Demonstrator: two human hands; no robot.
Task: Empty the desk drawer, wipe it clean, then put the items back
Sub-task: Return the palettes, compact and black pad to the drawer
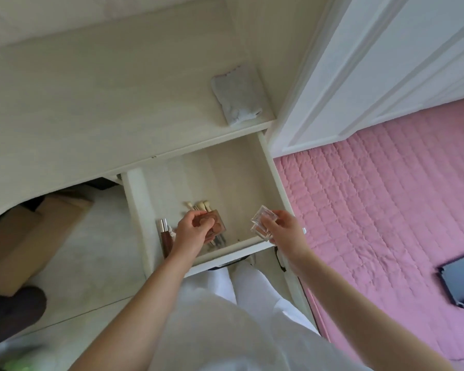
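Drawer (272,167) pulled fully out below surface (91,103), at 12 o'clock from body, so contents reachable w/ both hands. Pale wood, mostly bare inside; leftovers bunched at 7 o'clock corner: brushes (198,206), tube (164,234). Left hand (192,230) curled round blush compact (214,223), prob. lifting it out. Right hand (283,227) pinching clear plastic case (263,220) above front rail at 5 o'clock. Grey cloth (237,96) parked on surface at 12 o'clock, presumably ready for wiping. Emptying seems unfinished.
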